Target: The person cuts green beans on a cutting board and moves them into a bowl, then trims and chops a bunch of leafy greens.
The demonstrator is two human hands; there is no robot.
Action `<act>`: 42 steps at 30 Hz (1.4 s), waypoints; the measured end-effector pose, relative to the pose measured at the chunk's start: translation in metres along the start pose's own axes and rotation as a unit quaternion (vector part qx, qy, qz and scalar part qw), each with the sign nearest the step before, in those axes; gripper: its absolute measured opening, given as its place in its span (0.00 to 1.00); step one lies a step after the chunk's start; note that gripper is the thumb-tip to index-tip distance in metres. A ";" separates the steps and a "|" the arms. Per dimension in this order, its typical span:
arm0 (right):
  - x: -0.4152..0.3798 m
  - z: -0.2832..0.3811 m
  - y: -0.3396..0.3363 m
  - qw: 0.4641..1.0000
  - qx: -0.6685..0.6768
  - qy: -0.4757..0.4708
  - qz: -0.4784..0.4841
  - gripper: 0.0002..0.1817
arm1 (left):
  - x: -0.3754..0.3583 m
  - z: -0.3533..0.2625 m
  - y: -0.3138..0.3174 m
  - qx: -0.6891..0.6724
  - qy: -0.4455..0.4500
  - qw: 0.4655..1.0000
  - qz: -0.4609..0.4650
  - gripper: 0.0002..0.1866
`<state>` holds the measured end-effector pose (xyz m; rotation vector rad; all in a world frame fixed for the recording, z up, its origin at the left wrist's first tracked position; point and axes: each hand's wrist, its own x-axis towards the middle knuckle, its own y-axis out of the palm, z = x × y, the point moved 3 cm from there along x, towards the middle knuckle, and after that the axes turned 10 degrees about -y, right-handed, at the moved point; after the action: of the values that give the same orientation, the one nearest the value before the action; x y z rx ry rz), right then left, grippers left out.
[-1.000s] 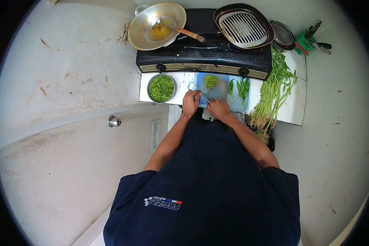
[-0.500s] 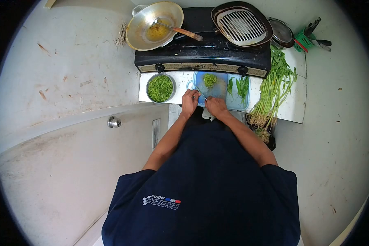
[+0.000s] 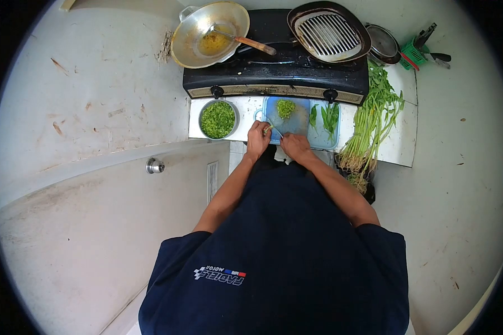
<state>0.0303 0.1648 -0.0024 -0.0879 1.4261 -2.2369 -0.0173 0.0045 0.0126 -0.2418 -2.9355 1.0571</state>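
My left hand (image 3: 258,139) is closed around a small bunch of pale green stems (image 3: 267,129) at the near left edge of the blue cutting board (image 3: 303,129). My right hand (image 3: 295,146) grips a knife (image 3: 276,130), its thin blade slanting up and left towards the stems. Its handle is hidden in my fingers. Farther up the board lies a small heap of chopped greens (image 3: 285,109). Whole green leaves (image 3: 330,118) rest on the board's right part. To the left, a round pot (image 3: 237,124) is full of finely chopped greens (image 3: 218,119).
A black stove (image 3: 274,78) behind the board carries a wok (image 3: 184,47) with a wooden-handled ladle (image 3: 254,44) and a grill pan (image 3: 304,44). Long rooted greens (image 3: 369,125) lie at right. Beyond them are a lidded pan (image 3: 382,42) and a green utensil basket (image 3: 412,53).
The knife blade has shifted slightly against the stems, and more of the pale green stems shows at my left fingertips. My right hand has moved very little.
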 end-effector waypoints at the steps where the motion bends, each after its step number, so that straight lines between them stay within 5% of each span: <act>1: -0.001 0.000 -0.001 1.000 -0.003 0.002 0.009 0.16 | 0.000 0.001 0.000 0.000 0.004 1.000 -0.001 0.07; 8: 0.015 -0.004 0.017 0.997 0.026 -0.028 -0.066 0.20 | 0.000 0.002 0.000 -0.001 -0.011 1.000 0.012 0.06; 42: 0.007 0.005 -0.004 0.999 0.040 0.009 -0.022 0.21 | 0.000 -0.001 0.000 -0.003 -0.042 0.999 0.003 0.05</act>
<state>0.0242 0.1590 0.0019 -0.0727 1.3543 -2.3343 -0.0177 0.0050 0.0133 -0.2123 -3.0140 1.0866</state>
